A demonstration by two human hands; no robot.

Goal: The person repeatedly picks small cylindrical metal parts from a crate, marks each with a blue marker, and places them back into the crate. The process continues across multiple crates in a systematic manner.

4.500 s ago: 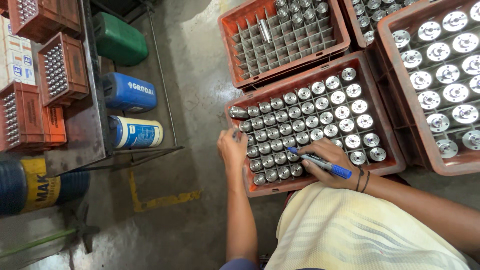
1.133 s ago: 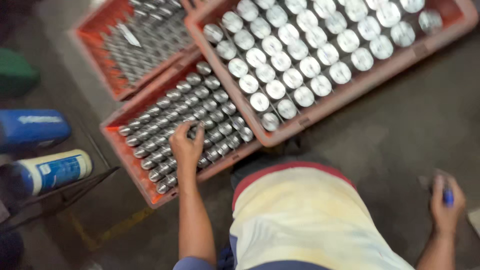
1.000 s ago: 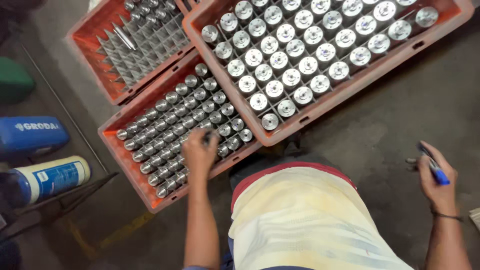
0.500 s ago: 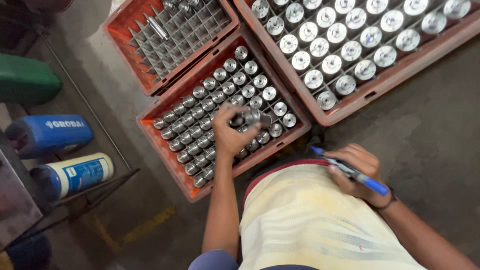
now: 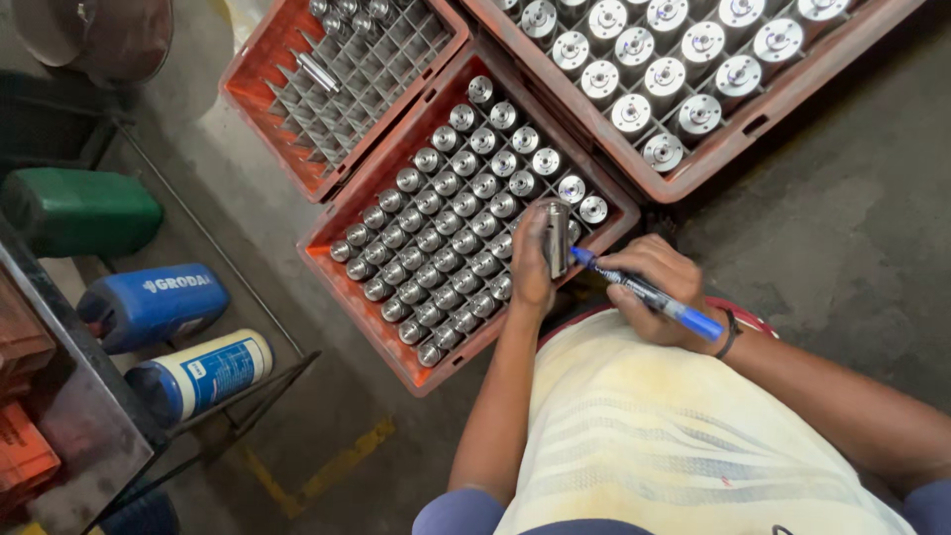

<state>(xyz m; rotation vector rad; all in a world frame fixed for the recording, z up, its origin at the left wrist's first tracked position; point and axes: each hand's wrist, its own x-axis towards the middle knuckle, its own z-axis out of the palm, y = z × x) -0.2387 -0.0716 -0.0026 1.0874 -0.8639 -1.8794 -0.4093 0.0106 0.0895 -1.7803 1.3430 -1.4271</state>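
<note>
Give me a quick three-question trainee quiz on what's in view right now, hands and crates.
1. True or false: the left hand holds a metal cylinder above the middle crate.
2. What does the right hand hold? A) a wrench B) a blue marker C) nothing
3. Fill in: the marker's tip points at the ____.

Key: 1 true; 2 B; 3 cylinder.
</note>
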